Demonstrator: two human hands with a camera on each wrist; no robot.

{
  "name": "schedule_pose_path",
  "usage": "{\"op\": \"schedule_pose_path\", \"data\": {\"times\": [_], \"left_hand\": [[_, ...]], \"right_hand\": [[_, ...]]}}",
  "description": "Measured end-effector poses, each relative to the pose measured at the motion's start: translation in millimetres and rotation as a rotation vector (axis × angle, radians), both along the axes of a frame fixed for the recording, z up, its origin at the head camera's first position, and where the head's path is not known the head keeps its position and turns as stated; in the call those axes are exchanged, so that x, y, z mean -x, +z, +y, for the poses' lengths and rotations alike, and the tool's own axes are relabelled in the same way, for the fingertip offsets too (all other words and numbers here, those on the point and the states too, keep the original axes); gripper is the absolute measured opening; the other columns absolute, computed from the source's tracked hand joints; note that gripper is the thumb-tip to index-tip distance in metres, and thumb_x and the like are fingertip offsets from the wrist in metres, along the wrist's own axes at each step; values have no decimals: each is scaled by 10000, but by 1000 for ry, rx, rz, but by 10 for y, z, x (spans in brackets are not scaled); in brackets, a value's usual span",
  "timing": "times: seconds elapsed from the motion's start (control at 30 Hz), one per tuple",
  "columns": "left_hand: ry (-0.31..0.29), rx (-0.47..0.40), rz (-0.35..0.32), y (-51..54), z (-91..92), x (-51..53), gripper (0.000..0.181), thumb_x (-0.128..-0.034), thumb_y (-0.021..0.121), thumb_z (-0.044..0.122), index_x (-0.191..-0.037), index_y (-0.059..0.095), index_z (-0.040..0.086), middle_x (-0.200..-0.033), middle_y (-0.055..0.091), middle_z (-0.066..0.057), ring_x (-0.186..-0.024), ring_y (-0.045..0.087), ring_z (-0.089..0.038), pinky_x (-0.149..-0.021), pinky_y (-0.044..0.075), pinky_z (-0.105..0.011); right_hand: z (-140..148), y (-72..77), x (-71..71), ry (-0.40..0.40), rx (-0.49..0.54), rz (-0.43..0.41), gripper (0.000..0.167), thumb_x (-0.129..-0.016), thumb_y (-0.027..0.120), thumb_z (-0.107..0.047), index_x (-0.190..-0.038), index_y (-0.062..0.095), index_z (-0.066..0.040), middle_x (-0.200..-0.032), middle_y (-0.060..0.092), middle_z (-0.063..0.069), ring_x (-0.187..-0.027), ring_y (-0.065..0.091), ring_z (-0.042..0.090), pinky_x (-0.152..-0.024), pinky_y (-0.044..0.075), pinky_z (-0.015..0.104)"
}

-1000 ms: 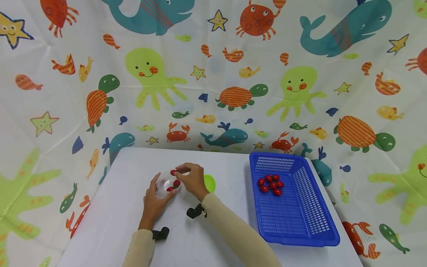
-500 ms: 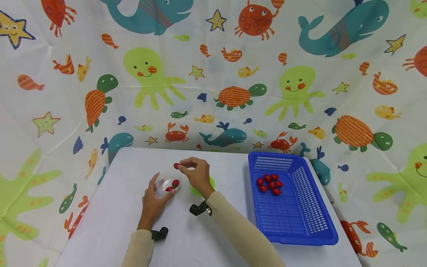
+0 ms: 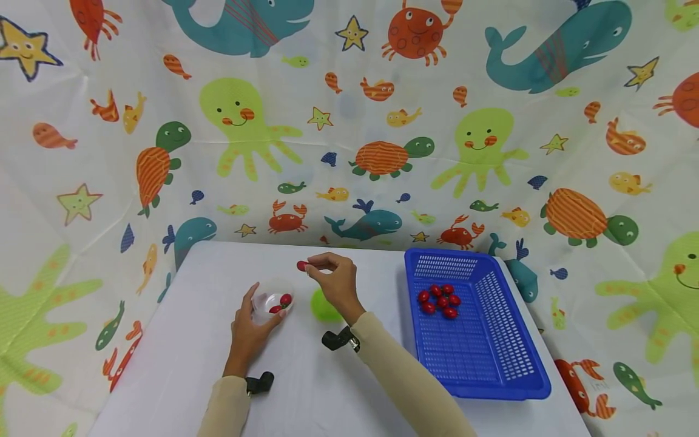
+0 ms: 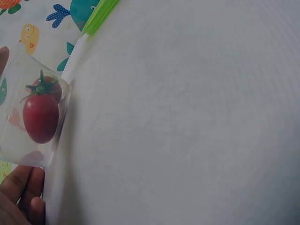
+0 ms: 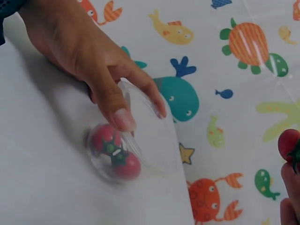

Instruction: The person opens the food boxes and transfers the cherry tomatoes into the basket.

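Observation:
At the table's left part, the left hand (image 3: 252,331) curls its thumb and fingers round a clear cup (image 3: 266,300). Two red tomatoes with green stems lie inside; one tomato (image 4: 41,118) shows through the wall in the left wrist view. In the right wrist view the left hand (image 5: 93,65) grips the cup's rim (image 5: 140,110), the cup tilted. Up and to the right of the cup, the right hand (image 3: 338,285) pinches a tomato (image 3: 302,266) between thumb and fingertips, above the table. The right wrist view shows that tomato (image 5: 289,145) at its right edge.
A bright green round lid (image 3: 325,306) lies beneath and beside the right hand. On the right stands a blue basket (image 3: 480,358) holding several tomatoes (image 3: 443,301). Behind the white table (image 3: 218,267) hangs a sea-animal cloth.
The right hand has lifted its tomato away from the cup and moved to the right, uncovering more of the green lid. The left hand and cup have stayed nearly in place.

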State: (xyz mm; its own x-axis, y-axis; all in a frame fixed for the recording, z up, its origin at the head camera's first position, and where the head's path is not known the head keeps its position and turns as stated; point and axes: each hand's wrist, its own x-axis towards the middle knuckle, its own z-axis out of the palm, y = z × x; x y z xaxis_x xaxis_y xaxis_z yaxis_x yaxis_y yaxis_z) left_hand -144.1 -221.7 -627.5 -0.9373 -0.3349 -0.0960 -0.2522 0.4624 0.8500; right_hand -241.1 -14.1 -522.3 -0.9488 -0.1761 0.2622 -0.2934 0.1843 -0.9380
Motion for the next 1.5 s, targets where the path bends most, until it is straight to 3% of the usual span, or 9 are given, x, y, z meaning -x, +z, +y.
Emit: {"op": "schedule_pose_path", "data": {"times": [0.4,0.87,1.23,1.5], "left_hand": [[-9,-18,1,-2,-15,17,1041,-909,789,572,-1708,159,352,-1718,341,-172,-1554,317,-458,-1225,192,-803],[-14,-10,10,-5,-7,6,1042,-904,785,589,-1705,157,367,-1705,357,-165,-1544,328,-446,-1215,234,-784],[-13,-12,20,-18,-16,4,1037,-904,788,584,-1704,163,372,-1712,360,-157,-1547,326,-455,-1209,219,-801],[-6,-6,26,-10,0,9,1034,-900,796,577,-1702,179,364,-1707,368,-161,-1541,339,-460,-1195,235,-821]], "right_hand": [[261,100,24,-35,62,3,165,-941,832,-218,-1090,827,-147,-1031,815,3,-925,781,149,-841,656,272],[473,215,-7,-65,137,-3,178,-937,827,-138,-1106,817,-81,-1082,805,71,-958,788,184,-866,654,275],[647,281,-27,-103,149,-34,175,-952,820,-185,-1118,820,-131,-1106,806,48,-1026,788,193,-908,643,270],[818,313,-37,-146,132,-42,187,-965,809,-267,-1122,819,-166,-1136,806,20,-1059,788,195,-959,642,350]]}}
